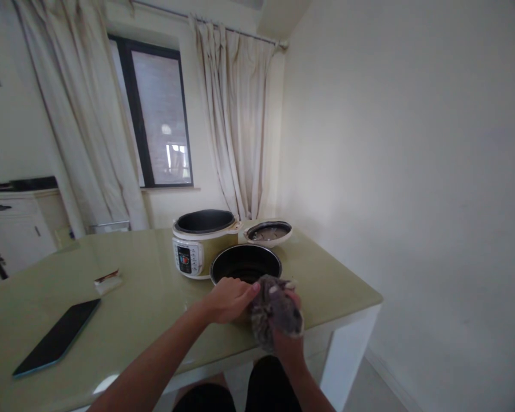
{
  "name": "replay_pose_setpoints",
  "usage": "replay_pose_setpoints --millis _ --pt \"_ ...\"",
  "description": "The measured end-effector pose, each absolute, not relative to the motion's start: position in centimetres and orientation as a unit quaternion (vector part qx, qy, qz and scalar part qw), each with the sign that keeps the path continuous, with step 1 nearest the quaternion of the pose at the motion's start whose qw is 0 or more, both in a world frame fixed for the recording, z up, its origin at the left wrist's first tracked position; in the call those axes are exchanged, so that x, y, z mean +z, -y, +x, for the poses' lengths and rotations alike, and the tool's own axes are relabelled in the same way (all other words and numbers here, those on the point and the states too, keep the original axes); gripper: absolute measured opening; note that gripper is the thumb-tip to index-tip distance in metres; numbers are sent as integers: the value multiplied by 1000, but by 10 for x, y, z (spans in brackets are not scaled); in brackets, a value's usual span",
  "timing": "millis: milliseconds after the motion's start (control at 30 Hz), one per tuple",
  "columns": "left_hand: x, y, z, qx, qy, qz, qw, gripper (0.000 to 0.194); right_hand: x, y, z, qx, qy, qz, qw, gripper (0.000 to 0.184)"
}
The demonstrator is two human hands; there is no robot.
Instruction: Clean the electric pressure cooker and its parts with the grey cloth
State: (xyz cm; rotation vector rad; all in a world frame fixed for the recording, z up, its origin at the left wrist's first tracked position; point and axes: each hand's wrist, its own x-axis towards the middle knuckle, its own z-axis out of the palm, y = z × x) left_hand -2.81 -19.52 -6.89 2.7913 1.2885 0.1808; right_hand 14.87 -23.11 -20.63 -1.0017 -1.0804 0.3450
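Observation:
A dark inner pot (pixel 245 260) with a light rim stands on the table, close in front of the rice cooker (pixel 206 246). My left hand (pixel 232 298) grips the pot's near rim, its fingers reaching over the edge and its thumb pointing right. In my right hand (pixel 292 297) is a bunched grey-purple cloth (pixel 266 312), held against the pot's near right side. The cloth covers part of the rim and most of that hand's fingers. Behind the pot lies the cooker's detached lid (pixel 269 233), its inner side facing up.
The pale green tabletop (pixel 141 320) ends at a corner on the right, near a white wall (pixel 412 171). A dark tablet (pixel 58 337) and a small white packet (pixel 108 281) lie to the left. A curtained window (pixel 161 114) is at the back.

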Motion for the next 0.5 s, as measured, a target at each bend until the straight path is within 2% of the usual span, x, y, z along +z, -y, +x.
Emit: replay_pose_setpoints --millis 100,233,300,333,400,500 --pt "-69 197 -23 78 -409 909 21 85 -184 204 176 235 387 -494 742 47" --pt "-67 202 -18 77 -391 917 4 63 -180 179 195 191 350 -494 773 69" --pt "-65 202 -23 87 -368 926 5 45 -188 177 197 167 344 -510 771 69" --pt "-64 201 -26 96 -353 931 7 42 -193 179 196 166 346 -516 766 66" --pt "-64 197 -34 107 -335 936 -6 43 -202 185 190 187 364 -509 757 60" --pt "-65 190 -40 88 -374 922 -43 52 -208 199 172 234 399 -475 749 65"
